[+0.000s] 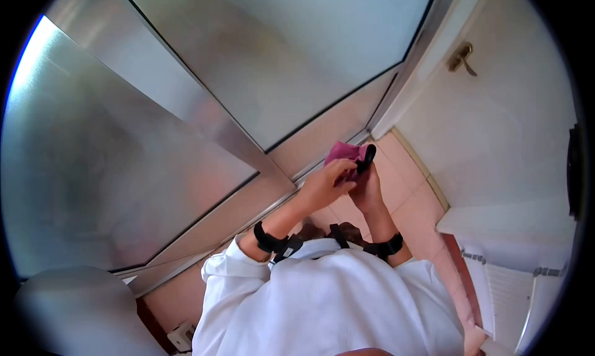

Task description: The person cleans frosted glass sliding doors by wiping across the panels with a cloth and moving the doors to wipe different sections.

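Both hands meet in front of my body, around a magenta cloth (344, 151) and a small dark object (367, 158) with a rounded black end. My left hand (331, 183) bends its fingers over the cloth, with its fingertips against the black piece. From the other side my right hand (368, 190) closes around the lower part of the black object. Part of the cloth lies behind the left fingers. What kind of object the black piece is I cannot make out. Each forearm wears a black strap, such as the left one (279, 243).
Large frosted panels (124, 151) in metal frames stand ahead and to the left. A white door with a brass handle (462, 59) is at the right. Below are pink floor tiles (409, 219). A white radiator-like panel (509, 300) sits at lower right, a rounded grey thing (80, 312) at lower left.
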Motion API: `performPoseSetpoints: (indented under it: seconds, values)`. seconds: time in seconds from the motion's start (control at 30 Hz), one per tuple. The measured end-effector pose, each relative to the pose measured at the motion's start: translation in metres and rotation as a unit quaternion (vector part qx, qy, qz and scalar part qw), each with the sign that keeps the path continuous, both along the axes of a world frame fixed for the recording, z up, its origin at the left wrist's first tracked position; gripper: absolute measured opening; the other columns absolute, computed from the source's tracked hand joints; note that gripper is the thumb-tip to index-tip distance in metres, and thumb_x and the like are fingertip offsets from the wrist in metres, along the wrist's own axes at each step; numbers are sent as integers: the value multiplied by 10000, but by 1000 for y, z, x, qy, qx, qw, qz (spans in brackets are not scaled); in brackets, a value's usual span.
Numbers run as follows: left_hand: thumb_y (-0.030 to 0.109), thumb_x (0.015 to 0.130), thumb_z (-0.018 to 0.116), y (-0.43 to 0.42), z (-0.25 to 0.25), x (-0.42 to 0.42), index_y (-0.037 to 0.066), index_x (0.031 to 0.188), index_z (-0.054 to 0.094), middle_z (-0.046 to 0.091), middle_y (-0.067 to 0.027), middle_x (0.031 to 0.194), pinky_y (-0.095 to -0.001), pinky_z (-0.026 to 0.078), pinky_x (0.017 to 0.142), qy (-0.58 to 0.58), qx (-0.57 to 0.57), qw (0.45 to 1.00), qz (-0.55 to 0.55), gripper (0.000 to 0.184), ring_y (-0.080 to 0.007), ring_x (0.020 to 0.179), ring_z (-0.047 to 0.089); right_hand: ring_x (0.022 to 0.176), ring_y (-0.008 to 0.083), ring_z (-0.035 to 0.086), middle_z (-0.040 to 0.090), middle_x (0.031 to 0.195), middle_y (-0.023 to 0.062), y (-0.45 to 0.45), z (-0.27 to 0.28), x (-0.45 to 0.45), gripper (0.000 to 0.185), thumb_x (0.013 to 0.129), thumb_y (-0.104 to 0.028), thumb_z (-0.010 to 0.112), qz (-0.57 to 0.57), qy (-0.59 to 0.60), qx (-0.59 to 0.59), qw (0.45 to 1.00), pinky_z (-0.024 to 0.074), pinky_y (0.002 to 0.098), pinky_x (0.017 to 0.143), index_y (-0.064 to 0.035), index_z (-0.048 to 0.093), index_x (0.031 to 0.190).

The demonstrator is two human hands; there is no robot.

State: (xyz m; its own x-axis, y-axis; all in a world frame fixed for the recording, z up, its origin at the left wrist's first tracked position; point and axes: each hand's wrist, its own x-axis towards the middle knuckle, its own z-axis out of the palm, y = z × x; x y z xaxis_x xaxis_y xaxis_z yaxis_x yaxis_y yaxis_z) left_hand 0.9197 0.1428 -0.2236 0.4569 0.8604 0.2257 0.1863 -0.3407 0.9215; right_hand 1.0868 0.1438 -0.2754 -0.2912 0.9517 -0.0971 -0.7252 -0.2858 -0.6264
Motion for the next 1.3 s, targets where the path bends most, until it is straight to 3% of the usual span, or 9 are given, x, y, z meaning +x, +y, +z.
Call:
performPoseSetpoints:
  seconds: [0.27, 0.43, 0.57, 0.67, 0.83, 0.87, 0.9, 1.0, 1.3]
  values:
    - [40, 776, 676, 15, 87, -71, 94, 1155, 600, 578, -121, 1249, -330, 499, 843, 83, 276, 933, 215, 390, -303, 1053, 606, 1163, 252, 537, 577, 1253, 86, 96, 59, 11, 504, 967, -459, 397, -152, 57, 39, 986, 418, 418, 1005, -78, 510, 1277]
    - [127, 782, 697, -50, 115, -121, 79, 1159, 596, 548, -203, 1269, -471, 423, 975, 272, 505, 685, 450, 393, -383, 1126, 561, 1184, 242, 511, 541, 1276, 61, 117, 157, 11, 479, 972, -442, 404, -328, 18, 164, 930, 389, 419, 1024, -106, 489, 1302]
    - [196, 785, 728, -92, 122, -139, 68, 1188, 575, 451, -203, 1368, -494, 370, 1017, 292, 520, 546, 589, 449, -362, 1210, 487, 1173, 243, 503, 510, 1270, 67, 117, 227, -17, 484, 978, -436, 399, -505, -14, 365, 782, 381, 389, 1031, -84, 457, 1304]
    - [257, 795, 742, -119, 140, -162, 54, 1320, 461, 289, -270, 1460, -524, 327, 1033, 253, 500, 479, 676, 630, -416, 1315, 350, 1116, 225, 511, 500, 1255, 77, 115, 257, -47, 483, 960, -448, 429, -505, -15, 442, 741, 405, 371, 992, -79, 465, 1269]
    - [330, 751, 775, -127, 156, -196, 27, 1459, 245, 176, -269, 1515, -506, 247, 1083, 202, 466, 497, 703, 935, -412, 1394, 215, 1181, 266, 433, 374, 1423, 150, 109, 286, -112, 438, 987, -385, 364, -433, -256, 621, 601, 325, 417, 1010, -56, 498, 1243]
    - [330, 751, 775, -124, 155, -199, 27, 1459, 245, 176, -269, 1515, -506, 247, 1083, 212, 463, 487, 709, 935, -412, 1394, 215, 1226, 291, 408, 334, 1480, 173, 103, 289, -125, 440, 995, -369, 345, -420, -315, 649, 551, 296, 443, 1029, -53, 504, 1256]
    - [374, 761, 753, -97, 150, -186, 31, 1449, 277, 184, -282, 1506, -542, 234, 1069, 227, 455, 482, 714, 905, -433, 1388, 207, 1336, 363, 342, 301, 1498, 197, 118, 281, -126, 453, 1004, -350, 330, -489, -403, 649, 420, 224, 524, 1071, -53, 508, 1296]
    - [428, 785, 710, -90, 137, -199, 38, 1440, 313, 191, -284, 1503, -589, 199, 1056, 263, 448, 449, 727, 859, -451, 1388, 188, 1399, 399, 226, 308, 1498, 177, 114, 262, -146, 467, 991, -363, 372, -473, -421, 687, 358, 101, 599, 1084, -81, 490, 1345]
    - [191, 758, 678, -51, 114, -123, 96, 1458, 317, 164, -241, 1530, -653, 139, 1046, 256, 452, 459, 721, 793, -466, 1400, 143, 1396, 367, 252, 284, 1520, 120, 129, 224, -116, 534, 977, -434, 397, -455, -410, 770, 179, 184, 601, 1076, -167, 382, 1440]
